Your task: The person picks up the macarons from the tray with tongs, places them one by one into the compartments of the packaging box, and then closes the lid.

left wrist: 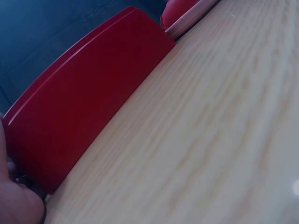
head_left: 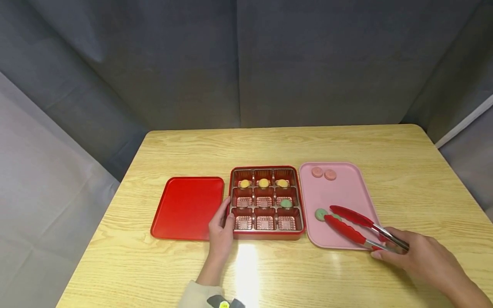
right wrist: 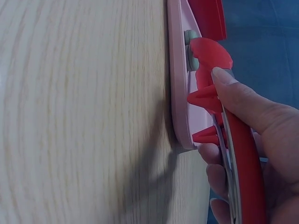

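Note:
My left hand (head_left: 221,231) rests against the left side of a red box (head_left: 265,235), near its front corner. Inside it is a divided insert; three yellow macarons (head_left: 263,183) lie in the back row and a green macaron (head_left: 286,203) in the right middle compartment. My right hand (head_left: 420,252) grips tongs (right wrist: 243,163) with red tips and metal arms. Their parted tips reach over the pink tray (head_left: 335,237), around one green macaron (head_left: 336,217) that they partly hide. Another green macaron (head_left: 321,214) lies just left of it.
Two pink macarons (head_left: 323,173) lie at the tray's back. Left of the box, a flat red lid (head_left: 188,207) lies on the wooden table (head_left: 269,145). The tray stands close against the box's right side. Grey curtains (head_left: 239,64) hang behind the table.

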{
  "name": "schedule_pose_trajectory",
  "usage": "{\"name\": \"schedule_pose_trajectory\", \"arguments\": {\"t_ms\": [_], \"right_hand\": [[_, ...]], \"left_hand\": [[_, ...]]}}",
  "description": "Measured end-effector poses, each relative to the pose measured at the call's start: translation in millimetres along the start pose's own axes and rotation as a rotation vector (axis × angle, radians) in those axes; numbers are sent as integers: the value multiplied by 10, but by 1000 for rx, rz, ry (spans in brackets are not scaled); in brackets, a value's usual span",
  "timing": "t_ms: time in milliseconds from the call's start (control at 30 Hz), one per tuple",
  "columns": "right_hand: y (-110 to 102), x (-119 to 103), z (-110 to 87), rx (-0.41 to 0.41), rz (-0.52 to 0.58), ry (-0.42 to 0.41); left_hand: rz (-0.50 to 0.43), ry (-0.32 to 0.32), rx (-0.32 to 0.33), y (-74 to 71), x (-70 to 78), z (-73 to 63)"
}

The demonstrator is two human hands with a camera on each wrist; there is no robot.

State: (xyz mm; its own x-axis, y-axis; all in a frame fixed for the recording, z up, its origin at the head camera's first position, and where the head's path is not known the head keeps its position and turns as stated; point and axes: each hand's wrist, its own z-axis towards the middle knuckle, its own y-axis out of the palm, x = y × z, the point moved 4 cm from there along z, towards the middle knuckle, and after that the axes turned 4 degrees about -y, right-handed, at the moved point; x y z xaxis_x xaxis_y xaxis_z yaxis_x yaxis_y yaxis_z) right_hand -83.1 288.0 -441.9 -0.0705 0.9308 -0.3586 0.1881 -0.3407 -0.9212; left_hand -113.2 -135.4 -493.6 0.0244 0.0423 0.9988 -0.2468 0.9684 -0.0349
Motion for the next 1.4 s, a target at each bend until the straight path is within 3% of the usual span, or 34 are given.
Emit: {"name": "schedule_pose_trajectory", "arguments": {"t_ms": [267,800,1167,1400], "right_hand": [[-16,-2,40,0,-10,-5],[-106,-34,50,29,1,-24],[-234,-313,183,73,33,-72],[-282,-558,300,161,53,-156]], "left_hand": [[-15,20,1,9,-5,2],[9,-25,-1,6,-7,2],[22,-6,4,-12,-11,4],[36,-13,-4,-5,-7,-17]]}}
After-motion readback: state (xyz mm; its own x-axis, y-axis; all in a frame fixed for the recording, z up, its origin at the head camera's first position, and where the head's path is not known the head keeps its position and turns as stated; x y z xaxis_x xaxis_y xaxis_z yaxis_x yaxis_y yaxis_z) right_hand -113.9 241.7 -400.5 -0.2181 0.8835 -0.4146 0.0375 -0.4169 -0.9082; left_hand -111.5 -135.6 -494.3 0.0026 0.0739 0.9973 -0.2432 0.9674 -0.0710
